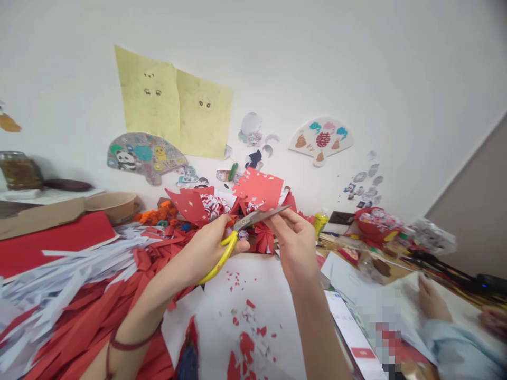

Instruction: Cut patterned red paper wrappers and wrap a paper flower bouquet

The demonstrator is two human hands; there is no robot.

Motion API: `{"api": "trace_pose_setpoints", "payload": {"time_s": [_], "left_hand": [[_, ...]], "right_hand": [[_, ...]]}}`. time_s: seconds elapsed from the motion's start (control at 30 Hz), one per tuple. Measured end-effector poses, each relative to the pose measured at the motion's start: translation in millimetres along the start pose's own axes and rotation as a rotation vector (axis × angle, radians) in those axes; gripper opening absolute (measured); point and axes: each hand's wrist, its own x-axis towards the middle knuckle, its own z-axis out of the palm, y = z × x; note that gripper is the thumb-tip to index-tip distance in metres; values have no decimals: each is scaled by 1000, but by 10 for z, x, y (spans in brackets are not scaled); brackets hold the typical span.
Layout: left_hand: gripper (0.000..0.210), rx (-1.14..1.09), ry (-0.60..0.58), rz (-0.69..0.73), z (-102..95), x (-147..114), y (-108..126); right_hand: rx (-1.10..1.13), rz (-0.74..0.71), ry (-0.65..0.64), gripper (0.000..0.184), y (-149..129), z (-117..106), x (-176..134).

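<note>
My left hand [209, 244] grips a pair of scissors [226, 253] with yellow handles, fingers wrapped round the loops. Their metal blades point up and right, reaching across to my right hand [296, 240]. Its fingertips are pinched together at the blades; whatever lies between them is hidden. Just behind the blades shows a sheet of red paper [261, 187] with a jagged left edge and small cut-out holes. Whether my right hand holds this sheet, I cannot tell. Below my hands, small red paper scraps [246, 343] are scattered over white paper [277, 306].
Red strips [95, 306] and white strips [59, 279] heap up on the left. Behind them stand a bowl [114, 203] and a jar [19, 171]. A phone [346, 330] lies right of my forearm. Another person's hand [433, 301] rests on paper farther right. Decorated fans hang on the wall.
</note>
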Motion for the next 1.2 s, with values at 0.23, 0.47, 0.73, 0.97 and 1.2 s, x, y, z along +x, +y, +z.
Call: {"api": "trace_pose_setpoints", "payload": {"time_s": [0.23, 0.47, 0.73, 0.97, 1.2], "left_hand": [[36, -28, 75, 0, -22, -31, 121], [37, -16, 69, 8, -54, -47, 140], [31, 0, 40, 20, -79, -52, 154], [28, -12, 14, 13, -56, 14, 110], [33, 2, 14, -27, -59, 80, 115]], "right_hand": [[1, -55, 17, 17, -41, 29, -41], [-33, -101, 37, 15, -85, 27, -90], [-95, -117, 122, 12, -130, 55, -99], [-123, -115, 158, 14, -89, 78, -49], [-100, -97, 164, 11, -38, 105, 27]]}}
